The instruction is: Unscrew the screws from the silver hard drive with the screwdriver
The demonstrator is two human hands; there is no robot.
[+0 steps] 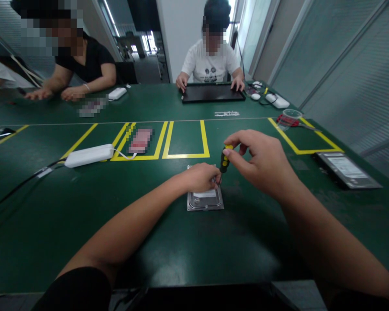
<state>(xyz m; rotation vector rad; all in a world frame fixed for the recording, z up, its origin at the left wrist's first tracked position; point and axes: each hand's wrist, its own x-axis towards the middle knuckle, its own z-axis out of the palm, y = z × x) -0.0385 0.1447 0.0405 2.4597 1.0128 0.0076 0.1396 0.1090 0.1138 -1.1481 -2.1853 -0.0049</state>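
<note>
A silver hard drive [205,203] lies flat on the green table, its middle and far part mostly covered by my left hand [203,177]. The fingers of that hand are curled together at the drive's right side, close to the screwdriver's lower end; what they pinch, if anything, is hidden. My right hand [257,162] grips the black and yellow handle of a screwdriver [225,160] between thumb and fingers. The tool stands nearly upright over the drive's right edge, and its tip is out of sight behind my left fingertips.
Another hard drive [348,169] lies to the right. Beyond it stands a clear round container [291,115] with red-handled tools. A white power strip [89,156] and a phone [141,141] are at left. Yellow tape [186,156] marks the table [168,242]. Across, one person holds a black panel [214,92]; another sits left.
</note>
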